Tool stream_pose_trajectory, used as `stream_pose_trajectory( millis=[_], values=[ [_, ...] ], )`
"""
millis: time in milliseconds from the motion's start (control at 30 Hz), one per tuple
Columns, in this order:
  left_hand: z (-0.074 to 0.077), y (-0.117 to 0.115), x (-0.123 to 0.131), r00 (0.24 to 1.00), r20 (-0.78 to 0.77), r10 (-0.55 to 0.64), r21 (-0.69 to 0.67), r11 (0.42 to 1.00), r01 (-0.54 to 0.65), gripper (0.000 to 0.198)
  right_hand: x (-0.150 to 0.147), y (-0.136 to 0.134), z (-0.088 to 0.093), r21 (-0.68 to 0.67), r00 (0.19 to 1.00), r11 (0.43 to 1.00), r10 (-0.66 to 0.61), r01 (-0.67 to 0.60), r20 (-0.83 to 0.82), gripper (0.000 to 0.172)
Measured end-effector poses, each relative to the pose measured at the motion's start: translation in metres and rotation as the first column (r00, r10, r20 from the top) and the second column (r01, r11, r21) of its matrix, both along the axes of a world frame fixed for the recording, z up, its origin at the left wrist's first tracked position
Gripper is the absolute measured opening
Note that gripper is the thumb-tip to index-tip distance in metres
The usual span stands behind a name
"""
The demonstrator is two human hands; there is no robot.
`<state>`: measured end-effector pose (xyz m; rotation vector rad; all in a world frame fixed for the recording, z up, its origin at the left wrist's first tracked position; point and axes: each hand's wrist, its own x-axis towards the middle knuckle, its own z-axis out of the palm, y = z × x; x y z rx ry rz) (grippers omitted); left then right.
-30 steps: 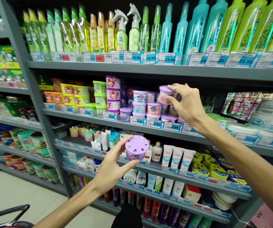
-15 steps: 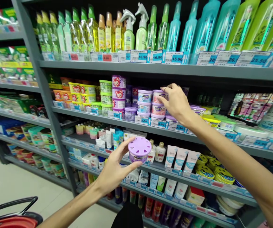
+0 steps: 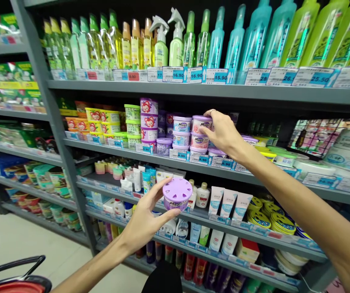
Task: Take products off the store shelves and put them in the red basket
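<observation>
My left hand (image 3: pixel 148 215) is closed round a round purple air freshener tub (image 3: pixel 177 194), thumb at its lower front and fingers behind its left side. The lid has cut-out slots, and "Magic" is printed on the side. Up at the shelf, my right hand (image 3: pixel 222 130) grips the pink-labelled air freshener tub (image 3: pixel 199 124) on top of a stack, thumb on its front and fingers over its right rim. That tub rests on another pink tub (image 3: pixel 199 141). Just left of it stands a stack of blue-labelled tubs (image 3: pixel 181 131). My right hand hides whatever is directly behind it.
The grey upper shelf (image 3: pixel 193 88) holds spray bottles (image 3: pixel 176 44) above my right hand. Taller purple tubs (image 3: pixel 148 120) are stacked further left. Below stand pale tubes (image 3: pixel 227 201) and white bottles (image 3: pixel 203 195). A red basket (image 3: pixel 19 285) with a black handle sits bottom left.
The view has shifted slightly, so the shelves sit a little further left. Both hands keep nearly the same pose, and the pink-labelled tub still sits on its stack.
</observation>
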<state>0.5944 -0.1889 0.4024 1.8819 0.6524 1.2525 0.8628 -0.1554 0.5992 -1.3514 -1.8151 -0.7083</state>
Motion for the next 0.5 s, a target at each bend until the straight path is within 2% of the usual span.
stream_pose_trajectory(
  millis=[133, 233, 333, 500],
  values=[
    [-0.003, 0.001, 0.003, 1.0, 0.01, -0.004, -0.021, 1.0, 0.004, 0.076, -0.004, -0.009, 0.002, -0.031, 0.996, 0.997, 0.065, -0.067, -0.059, 0.033],
    [-0.005, 0.001, 0.004, 1.0, 0.016, -0.009, -0.041, 0.999, 0.01, 0.079, 0.001, -0.02, 0.006, 0.05, 0.989, 0.992, 0.12, -0.116, -0.082, 0.033],
    [-0.008, 0.003, 0.006, 1.0, 0.02, -0.014, -0.052, 0.999, 0.015, 0.081, 0.016, -0.035, 0.01, 0.137, 0.985, 0.982, 0.142, -0.128, -0.102, 0.036],
    [-0.013, 0.009, 0.01, 0.998, 0.041, -0.044, -0.066, 0.997, 0.047, 0.079, 0.056, -0.058, 0.014, 0.18, 0.981, 0.982, 0.09, -0.058, -0.172, 0.044]
  ],
)
